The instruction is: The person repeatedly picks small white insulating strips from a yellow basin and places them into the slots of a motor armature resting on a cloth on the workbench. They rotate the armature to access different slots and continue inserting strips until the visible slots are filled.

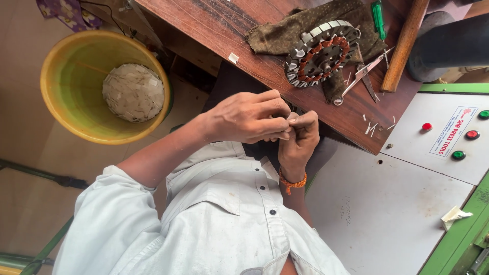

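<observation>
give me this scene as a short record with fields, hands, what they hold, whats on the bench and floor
left hand: fingers pinched together against the right hand
right hand: raised, fingertips meeting the left; orange bracelet at the wrist
held item: something small and pale between the fingertips, too small to identify
bench: wooden bench bearing a round stator with copper windings on a dark cloth
tools: green screwdriver, scissors, wooden handle
floor: yellow bucket holding white slips
</observation>
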Demonstrator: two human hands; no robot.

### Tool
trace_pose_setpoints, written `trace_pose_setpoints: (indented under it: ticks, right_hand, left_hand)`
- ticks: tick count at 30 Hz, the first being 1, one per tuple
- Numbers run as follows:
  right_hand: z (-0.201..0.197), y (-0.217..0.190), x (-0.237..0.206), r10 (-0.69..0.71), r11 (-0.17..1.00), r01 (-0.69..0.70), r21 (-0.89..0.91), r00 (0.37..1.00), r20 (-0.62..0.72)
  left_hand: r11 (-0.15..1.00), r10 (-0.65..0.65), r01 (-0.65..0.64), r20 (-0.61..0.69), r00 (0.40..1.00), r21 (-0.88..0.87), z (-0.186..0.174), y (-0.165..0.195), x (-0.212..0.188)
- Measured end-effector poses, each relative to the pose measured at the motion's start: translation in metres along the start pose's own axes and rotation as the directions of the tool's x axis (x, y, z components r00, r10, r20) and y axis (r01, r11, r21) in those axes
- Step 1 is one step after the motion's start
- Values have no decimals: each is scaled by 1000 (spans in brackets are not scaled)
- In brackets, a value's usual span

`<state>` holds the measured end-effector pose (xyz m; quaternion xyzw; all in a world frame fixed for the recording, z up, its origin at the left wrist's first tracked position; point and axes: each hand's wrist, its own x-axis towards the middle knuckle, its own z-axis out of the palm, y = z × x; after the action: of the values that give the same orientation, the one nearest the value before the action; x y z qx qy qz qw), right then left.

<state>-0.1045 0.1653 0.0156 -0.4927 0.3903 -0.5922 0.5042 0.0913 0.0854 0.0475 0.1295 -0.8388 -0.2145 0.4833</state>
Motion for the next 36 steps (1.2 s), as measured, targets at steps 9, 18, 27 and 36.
trace_pose_setpoints:
  ticks: [9,18,27,36]
  right_hand:
    - [-3,7,1,-344,908,296,-296,930,-128]
    - [-5,-10,39,-342,914,267,-304,911,-228]
    - [1,-56,122,-347,525,329,-785,925,156]
    - [7,-49,149,-323,394,321,-861,925,197]
  left_hand:
    - [930,-308,211,-322,895,-303,47,6,1]
    - [867,-482,337,-447,754,-368,65,-1,9]
    - [695,-715,551,-363,597,-463,49,-46,36]
    - [721,-692,616,-297,658,-316,51,-47,35]
